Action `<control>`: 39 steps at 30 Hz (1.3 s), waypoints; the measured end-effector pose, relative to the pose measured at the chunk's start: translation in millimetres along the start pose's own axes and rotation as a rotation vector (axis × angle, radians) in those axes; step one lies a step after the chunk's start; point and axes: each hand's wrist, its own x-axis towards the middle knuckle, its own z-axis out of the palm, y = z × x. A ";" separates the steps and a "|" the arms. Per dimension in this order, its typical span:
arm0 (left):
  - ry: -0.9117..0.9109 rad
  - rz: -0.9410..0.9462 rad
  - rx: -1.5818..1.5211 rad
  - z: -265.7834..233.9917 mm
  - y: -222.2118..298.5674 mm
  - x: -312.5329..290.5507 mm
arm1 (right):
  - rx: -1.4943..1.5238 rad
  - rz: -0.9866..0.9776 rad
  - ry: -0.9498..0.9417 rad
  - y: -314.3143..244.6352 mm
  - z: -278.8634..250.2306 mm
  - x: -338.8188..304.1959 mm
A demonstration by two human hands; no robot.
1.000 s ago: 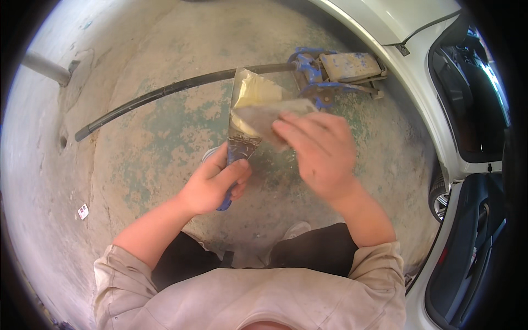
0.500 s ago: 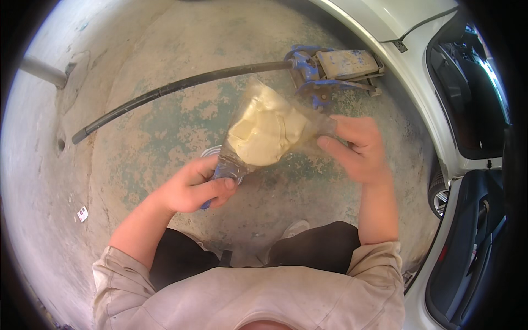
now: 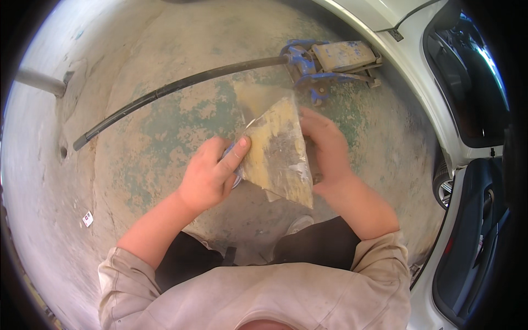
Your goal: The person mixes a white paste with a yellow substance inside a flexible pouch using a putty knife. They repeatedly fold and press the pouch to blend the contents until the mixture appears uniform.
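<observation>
A thin plate stands tilted between my hands, its face smeared with dried yellowish paste. My left hand is closed on its left edge, with the thumb pressed on the face. Curled round the right edge is my right hand, its fingertips partly hidden behind the plate. Behind its upper left, a hazy see-through sheet shows a blurred pale yellow patch. Something blue with a whitish rim shows beside my left fingers; I cannot make out its kind.
A blue floor jack with a long black handle lies ahead on the worn concrete floor. A white car with an open door stands to the right. At the left are a pipe and a small card.
The plate has turned so its smeared face shows, and the thick cream paste is mostly hidden. My right hand has moved left and rolled inward; my left hand has risen slightly.
</observation>
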 end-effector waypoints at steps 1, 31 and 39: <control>0.009 0.007 0.012 -0.1 0.4 0.0 | -0.027 -0.019 0.045 -1.0 -3.0 -0.8; -0.456 -0.924 -1.417 -32.3 9.6 -1.1 | -1.449 -1.059 -0.213 -42.5 -22.9 -1.5; -0.139 -0.914 -1.386 -27.7 20.2 13.6 | -1.649 -1.090 0.114 -24.6 -35.8 1.3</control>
